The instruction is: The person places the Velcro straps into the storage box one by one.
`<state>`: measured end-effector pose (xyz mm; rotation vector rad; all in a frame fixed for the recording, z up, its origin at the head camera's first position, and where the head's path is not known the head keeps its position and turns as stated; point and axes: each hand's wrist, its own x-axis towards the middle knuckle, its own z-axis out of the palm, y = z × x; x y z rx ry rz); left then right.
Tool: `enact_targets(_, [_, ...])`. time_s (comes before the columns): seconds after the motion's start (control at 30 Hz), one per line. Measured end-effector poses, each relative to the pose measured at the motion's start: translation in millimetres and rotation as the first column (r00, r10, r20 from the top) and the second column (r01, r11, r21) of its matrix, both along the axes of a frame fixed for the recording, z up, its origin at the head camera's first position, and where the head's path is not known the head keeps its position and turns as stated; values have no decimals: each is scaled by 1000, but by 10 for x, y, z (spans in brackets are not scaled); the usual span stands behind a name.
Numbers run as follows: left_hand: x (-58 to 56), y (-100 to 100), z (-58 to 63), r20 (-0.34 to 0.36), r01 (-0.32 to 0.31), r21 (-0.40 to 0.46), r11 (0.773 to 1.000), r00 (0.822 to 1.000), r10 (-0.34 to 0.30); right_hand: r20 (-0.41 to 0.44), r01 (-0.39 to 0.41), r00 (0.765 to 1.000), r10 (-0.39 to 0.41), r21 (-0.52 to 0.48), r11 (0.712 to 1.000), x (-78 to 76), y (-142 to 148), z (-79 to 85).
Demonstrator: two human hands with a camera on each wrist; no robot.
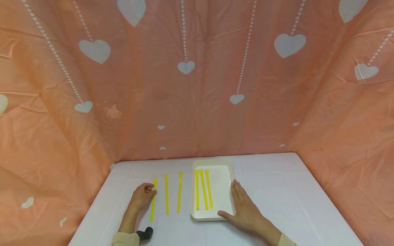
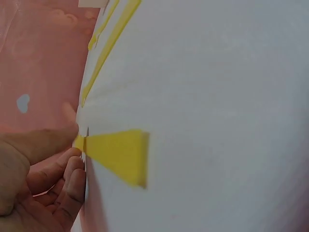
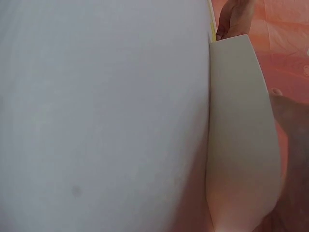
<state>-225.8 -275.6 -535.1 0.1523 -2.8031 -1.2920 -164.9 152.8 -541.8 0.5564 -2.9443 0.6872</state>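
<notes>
My left hand [image 1: 143, 197] pinches a yellow cable strap [image 1: 152, 209] with a slotted head between thumb and fingers. In the left wrist view the free end of this strap [image 2: 116, 154] juts out from the fingertips over the white cloth. Two similar straps, a middle one [image 1: 167, 196] and one nearer the tray [image 1: 179, 194], lie side by side to its right. Three more straps [image 1: 197, 191] lie lengthwise in a white tray [image 1: 224, 188]. Against the tray's right side rests my right hand [image 1: 247, 213], fingers straight and thumb near the front rim.
White cloth [image 1: 286, 191] covers the table. Pink curtains [image 1: 203, 130] with pale hearts hang behind it and along both sides. A black object [image 1: 146, 233] sits at the left wrist by the sleeve.
</notes>
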Motion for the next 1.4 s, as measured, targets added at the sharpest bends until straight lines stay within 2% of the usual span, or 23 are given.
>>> enact_targets(0.4, [-24, 6, -39, -21, -64, 3, 998, 998, 64, 13, 9, 1000, -9, 2, 1000, 9, -13, -1])
enact_targets(0.87, [-30, 8, -35, -32, -105, 4, 994, 994, 105, -16, -1, 1000, 1, 4, 1000, -4, -1, -33])
enact_targets(1.13, [-36, 21, -45, -46, -110, -12, 994, 993, 109, -49, -5, 999, 5, 1, 1000, -7, 10, -54])
enact_targets(1.4, [-32, 34, -25, -21, -119, -13, 993, 993, 119, -42, -2, 999, 1, -10, 1000, 9, 4, -35])
